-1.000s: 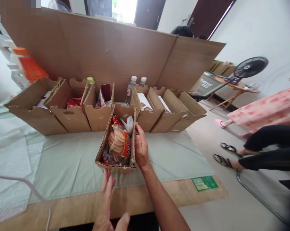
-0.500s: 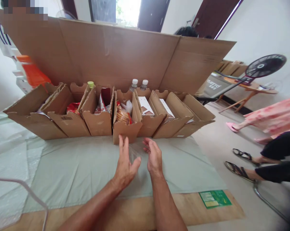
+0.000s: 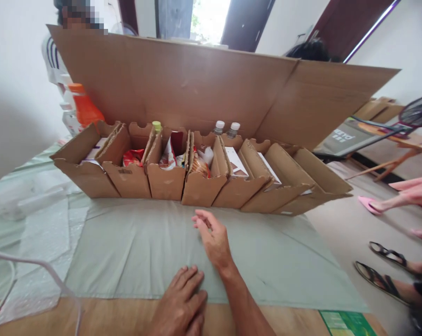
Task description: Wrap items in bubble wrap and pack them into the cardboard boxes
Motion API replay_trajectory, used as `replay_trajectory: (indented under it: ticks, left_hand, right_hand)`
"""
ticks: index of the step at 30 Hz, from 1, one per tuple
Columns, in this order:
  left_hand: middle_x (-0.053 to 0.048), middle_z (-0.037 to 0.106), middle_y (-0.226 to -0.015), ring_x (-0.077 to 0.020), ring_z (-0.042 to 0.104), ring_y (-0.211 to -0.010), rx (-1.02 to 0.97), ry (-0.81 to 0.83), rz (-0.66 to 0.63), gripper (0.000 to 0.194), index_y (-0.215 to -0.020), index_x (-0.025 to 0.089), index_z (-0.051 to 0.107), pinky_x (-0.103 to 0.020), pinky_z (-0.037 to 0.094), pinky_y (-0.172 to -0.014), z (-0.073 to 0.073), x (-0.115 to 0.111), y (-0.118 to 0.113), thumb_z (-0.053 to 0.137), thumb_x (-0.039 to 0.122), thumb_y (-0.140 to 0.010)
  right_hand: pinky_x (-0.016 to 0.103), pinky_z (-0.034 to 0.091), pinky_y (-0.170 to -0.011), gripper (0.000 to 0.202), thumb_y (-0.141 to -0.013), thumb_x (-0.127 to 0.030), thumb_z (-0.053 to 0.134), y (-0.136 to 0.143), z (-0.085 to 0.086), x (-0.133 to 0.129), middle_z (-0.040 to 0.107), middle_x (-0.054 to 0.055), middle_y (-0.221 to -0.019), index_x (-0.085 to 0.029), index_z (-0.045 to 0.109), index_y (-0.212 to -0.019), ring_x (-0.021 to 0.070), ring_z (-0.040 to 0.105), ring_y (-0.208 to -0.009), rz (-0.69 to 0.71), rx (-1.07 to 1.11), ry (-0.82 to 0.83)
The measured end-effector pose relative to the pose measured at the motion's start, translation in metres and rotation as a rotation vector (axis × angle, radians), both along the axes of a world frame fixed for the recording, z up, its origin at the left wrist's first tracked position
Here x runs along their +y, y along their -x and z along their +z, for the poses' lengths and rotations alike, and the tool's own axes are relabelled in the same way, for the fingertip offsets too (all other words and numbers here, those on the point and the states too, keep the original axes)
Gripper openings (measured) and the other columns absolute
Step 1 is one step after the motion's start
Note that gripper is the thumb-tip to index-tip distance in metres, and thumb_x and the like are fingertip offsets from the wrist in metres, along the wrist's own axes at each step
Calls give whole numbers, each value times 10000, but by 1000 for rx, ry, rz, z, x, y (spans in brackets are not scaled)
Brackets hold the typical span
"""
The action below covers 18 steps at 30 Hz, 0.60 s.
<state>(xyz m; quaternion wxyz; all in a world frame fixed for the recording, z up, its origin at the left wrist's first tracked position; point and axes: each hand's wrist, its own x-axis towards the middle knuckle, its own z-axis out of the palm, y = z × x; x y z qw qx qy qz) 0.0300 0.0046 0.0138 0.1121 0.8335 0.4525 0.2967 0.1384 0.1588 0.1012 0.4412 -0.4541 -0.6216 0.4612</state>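
Observation:
My left hand [image 3: 181,301] lies palm down near the front edge of the green cloth [image 3: 134,252], fingers stretched out and holding nothing. Above the cloth, my right hand [image 3: 213,238] has its fingers loosely bent and apart, with nothing in it. Just beyond it stands a cardboard box [image 3: 203,190] holding a bag of snacks [image 3: 200,165] and a whitish wrapped item. This box is one of several open-topped cardboard boxes in a row. Others hold a red packet [image 3: 133,157], a red and white bag [image 3: 168,156] and white cartons [image 3: 236,162].
A tall cardboard panel [image 3: 197,79] stands behind the boxes, with an orange bottle [image 3: 87,109] at its left end. Bubble wrap [image 3: 43,252] and a cable [image 3: 46,266] lie on the left. People's feet in sandals [image 3: 382,280] and a fan [image 3: 419,114] are on the right.
My left hand has drawn back toward the front edge, away from the boxes. The snack box now sits further back, nearly level with its neighbours. The whole view has shifted left.

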Motion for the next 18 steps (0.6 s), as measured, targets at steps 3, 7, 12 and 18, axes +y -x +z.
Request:
replay_trajectory:
  ticks: [3,7,12,18]
  left_hand:
    - [-153,640,-1431,-352,571,-1364,-45,47,8,463,-1193,197,705,-582,493,-1119,-2,6,-2,608,128,-745]
    - [-148,699,-1334,-337,613,-1320,-257,23,55,416,-1166,212,703,-569,531,-1081,-4,7,-3,581,112,-781]
    - [-146,648,-1388,-277,601,-1335,-591,-113,337,407,-1250,264,654,-482,564,-1045,-3,-12,16,485,94,-921]
    - [-119,546,-1512,-308,541,-1393,-597,47,688,390,-1352,277,600,-515,488,-1129,3,-52,75,557,245,-965]
  right_hand:
    - [302,546,-745,501,-957,-326,501,36,37,17,756,31,-930,-218,549,-1444,166,687,-735,115,-145,-211]
    - [303,511,-766,575,-908,-210,508,82,78,56,727,-22,-765,-273,522,-1479,187,673,-691,86,-420,-390]
    - [269,455,-700,215,-913,-192,515,98,86,60,737,10,-738,-254,710,-978,202,693,-714,20,-608,-474]
    - [248,443,-643,201,-980,-210,486,39,85,-33,718,5,-717,-228,663,-886,152,667,-629,187,-605,-620]
